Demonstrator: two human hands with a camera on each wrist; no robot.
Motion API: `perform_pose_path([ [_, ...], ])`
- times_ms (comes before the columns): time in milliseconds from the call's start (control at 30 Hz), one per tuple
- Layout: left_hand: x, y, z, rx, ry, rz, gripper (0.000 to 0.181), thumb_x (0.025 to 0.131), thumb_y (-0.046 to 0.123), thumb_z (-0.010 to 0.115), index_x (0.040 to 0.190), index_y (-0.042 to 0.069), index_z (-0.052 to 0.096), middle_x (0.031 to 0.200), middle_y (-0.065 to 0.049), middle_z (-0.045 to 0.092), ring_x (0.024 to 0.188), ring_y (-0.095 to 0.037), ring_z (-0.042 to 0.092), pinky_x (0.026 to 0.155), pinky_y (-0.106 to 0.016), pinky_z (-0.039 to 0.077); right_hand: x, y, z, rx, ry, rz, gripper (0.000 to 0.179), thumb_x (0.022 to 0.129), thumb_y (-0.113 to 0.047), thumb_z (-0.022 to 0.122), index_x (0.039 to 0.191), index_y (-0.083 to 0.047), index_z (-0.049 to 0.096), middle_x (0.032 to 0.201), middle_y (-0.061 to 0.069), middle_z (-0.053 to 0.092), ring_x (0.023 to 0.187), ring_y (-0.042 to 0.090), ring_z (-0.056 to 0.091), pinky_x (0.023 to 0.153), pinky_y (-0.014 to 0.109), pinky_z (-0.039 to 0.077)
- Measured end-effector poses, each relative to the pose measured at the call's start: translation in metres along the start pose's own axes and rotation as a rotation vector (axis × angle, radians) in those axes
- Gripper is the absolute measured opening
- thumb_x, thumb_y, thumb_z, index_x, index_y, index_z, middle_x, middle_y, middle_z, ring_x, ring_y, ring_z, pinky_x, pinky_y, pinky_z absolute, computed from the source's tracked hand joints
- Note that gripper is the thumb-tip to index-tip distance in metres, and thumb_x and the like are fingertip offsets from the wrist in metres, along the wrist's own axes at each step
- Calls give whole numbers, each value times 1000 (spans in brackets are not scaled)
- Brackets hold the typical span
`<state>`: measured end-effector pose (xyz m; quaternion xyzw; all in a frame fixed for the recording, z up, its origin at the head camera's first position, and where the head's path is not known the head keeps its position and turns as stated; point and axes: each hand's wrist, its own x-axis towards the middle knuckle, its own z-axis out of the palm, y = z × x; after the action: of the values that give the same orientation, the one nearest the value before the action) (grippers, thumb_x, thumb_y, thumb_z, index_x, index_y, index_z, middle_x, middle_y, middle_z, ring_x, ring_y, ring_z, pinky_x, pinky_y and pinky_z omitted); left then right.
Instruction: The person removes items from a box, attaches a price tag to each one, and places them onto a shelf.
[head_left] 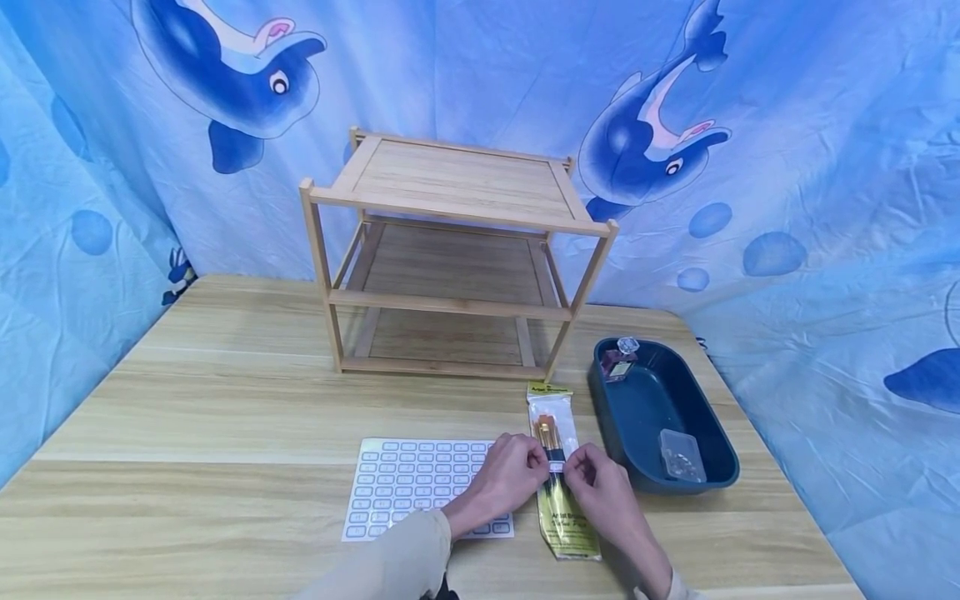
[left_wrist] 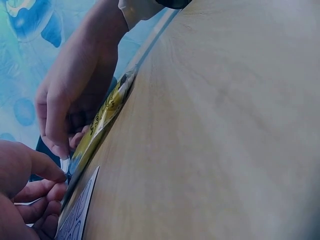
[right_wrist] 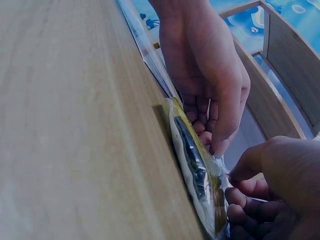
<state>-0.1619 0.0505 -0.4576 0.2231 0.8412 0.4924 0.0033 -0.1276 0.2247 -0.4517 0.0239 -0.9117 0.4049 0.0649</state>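
Observation:
A clear plastic packet of artist brushes (head_left: 570, 533), with yellow printing, lies flat on the table in the head view. Across its middle is a small white sticker label (head_left: 556, 467). My left hand (head_left: 513, 467) pinches the label's left end between thumb and forefinger, while my right hand (head_left: 602, 485) pinches its right end. Both hands are low over the packet, fingertips right at its surface. A white sheet of blue-bordered labels (head_left: 412, 477) lies under my left forearm, partly hidden by it. In the right wrist view, dark brush handles show through the packet (right_wrist: 192, 155).
Behind the packet stands a wooden shelf rack (head_left: 450, 304) with several tiers. To the right sits a dark teal basin (head_left: 720, 433) holding a perfume bottle (head_left: 618, 362) and a small clear plastic box (head_left: 682, 456). A blue dolphin-print curtain (head_left: 480, 67) surrounds the table.

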Motion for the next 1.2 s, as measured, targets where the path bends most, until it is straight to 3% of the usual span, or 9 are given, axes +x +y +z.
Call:
perform_pose_path([
  [967, 1, 2, 0, 56, 16, 15, 17, 80, -4, 73, 74, 11, 68, 63, 11, 56, 57, -1, 51, 56, -17, 48, 0, 0, 1, 8, 7, 0, 11, 90, 4, 68, 88, -6, 64, 73, -3, 56, 66, 11, 52, 57, 22, 44],
  [1200, 0, 3, 0, 26, 10, 10, 16, 79, -5, 73, 75, 9, 68, 65, 10, 56, 58, -2, 51, 54, -18, 48, 0, 2, 1, 11, 16, -13, 13, 90, 3, 69, 87, -8, 64, 72, -4, 56, 65, 10, 51, 57, 22, 43],
])
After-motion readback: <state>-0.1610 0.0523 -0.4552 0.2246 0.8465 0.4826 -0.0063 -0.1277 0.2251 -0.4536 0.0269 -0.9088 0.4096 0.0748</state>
